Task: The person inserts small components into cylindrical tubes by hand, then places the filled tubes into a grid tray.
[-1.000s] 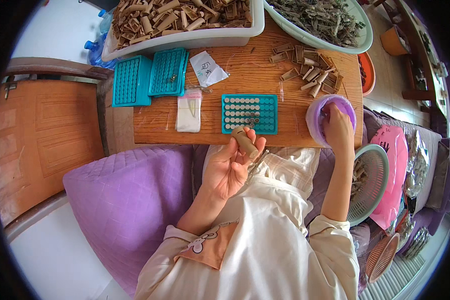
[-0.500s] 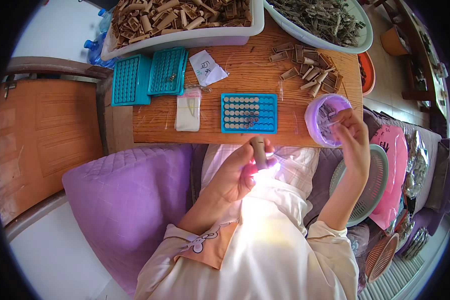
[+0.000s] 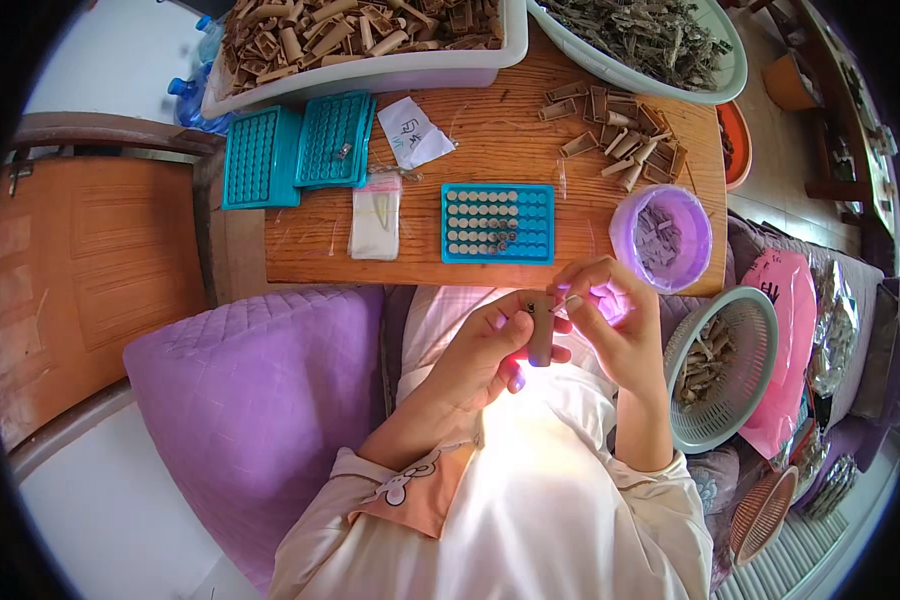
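2 hands meet over the lap, just below the table [image 3: 490,150] edge. Left hand [image 3: 490,345] grips a short brown tube [image 3: 541,330] upright between thumb and fingers. Right hand [image 3: 615,320] pinches a thin pin-like piece at the tube's top; what it is I cannot tell. Just above lie a blue tray [image 3: 498,223] and a purple cup [image 3: 662,238]; a green basket [image 3: 725,370] sits right.

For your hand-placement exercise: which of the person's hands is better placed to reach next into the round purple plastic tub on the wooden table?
Right. The right hand sits just below the round purple plastic tub, pinching something thin I cannot identify. The left hand is farther away and grips the small brown cylinder.
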{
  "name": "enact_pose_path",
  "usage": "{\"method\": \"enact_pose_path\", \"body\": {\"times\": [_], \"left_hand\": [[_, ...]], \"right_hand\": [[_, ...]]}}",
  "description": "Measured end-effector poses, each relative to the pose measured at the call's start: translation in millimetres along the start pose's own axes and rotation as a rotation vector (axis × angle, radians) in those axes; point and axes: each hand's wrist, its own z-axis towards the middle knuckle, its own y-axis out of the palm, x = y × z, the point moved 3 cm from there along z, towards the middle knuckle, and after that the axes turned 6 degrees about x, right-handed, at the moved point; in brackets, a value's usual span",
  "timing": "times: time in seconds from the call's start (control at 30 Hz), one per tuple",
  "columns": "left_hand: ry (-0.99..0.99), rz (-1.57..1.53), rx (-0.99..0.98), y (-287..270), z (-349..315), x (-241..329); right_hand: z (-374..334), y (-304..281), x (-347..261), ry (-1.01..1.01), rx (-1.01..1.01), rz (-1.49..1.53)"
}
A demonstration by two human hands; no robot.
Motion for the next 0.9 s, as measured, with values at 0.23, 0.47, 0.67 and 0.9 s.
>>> {"method": "enact_pose_path", "body": {"times": [0.23, 0.47, 0.67, 0.9], "left_hand": [[0.009, 0.043, -0.04, 2, -1, 3], [0.047, -0.024, -0.029, 6, -3, 4], [0.057, 0.103, 0.007, -1, 0, 6], [0.057, 0.085, -0.078, -2, 3, 8]], "right_hand": [[-5, 4, -3, -0.106, 0.029, -0.172], [-7, 7, -8, -0.408, 0.038, -0.452], [-2, 5, -7, -0.309, -0.035, -0.453], [-1, 9, -14, -0.464, -0.042, -0.593]]}}
